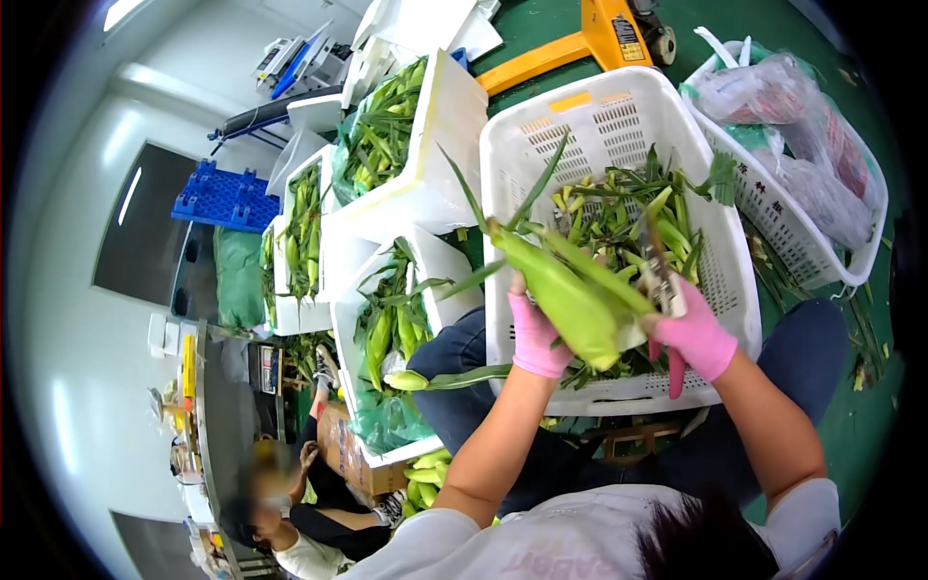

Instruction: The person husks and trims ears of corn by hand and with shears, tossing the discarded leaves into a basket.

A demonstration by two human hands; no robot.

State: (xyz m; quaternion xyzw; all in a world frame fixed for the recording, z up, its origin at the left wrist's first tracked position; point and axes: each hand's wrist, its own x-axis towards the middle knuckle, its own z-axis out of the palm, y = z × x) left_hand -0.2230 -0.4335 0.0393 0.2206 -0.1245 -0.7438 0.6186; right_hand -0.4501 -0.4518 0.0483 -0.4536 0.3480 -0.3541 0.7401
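Over a white basket (pixel 619 92) with green husk trimmings (pixel 628 208) in it, my left hand (pixel 537 333), in a pink glove, is closed round a large green corn ear (pixel 561 290). The ear lies tilted, its leafy tip toward the upper left. My right hand (pixel 691 333), also gloved in pink, grips pruning shears with red handles (pixel 675 367). The metal blades (pixel 659 275) point up, beside the stalk end of the ear. Motion blurs the blades.
White foam boxes (pixel 449 126) of corn stand left of the basket. A second basket (pixel 783 208) holding plastic bags is at the right, a yellow pallet jack (pixel 614 39) behind. Another person (pixel 309 536) sits at the lower left near a cardboard box (pixel 353 449).
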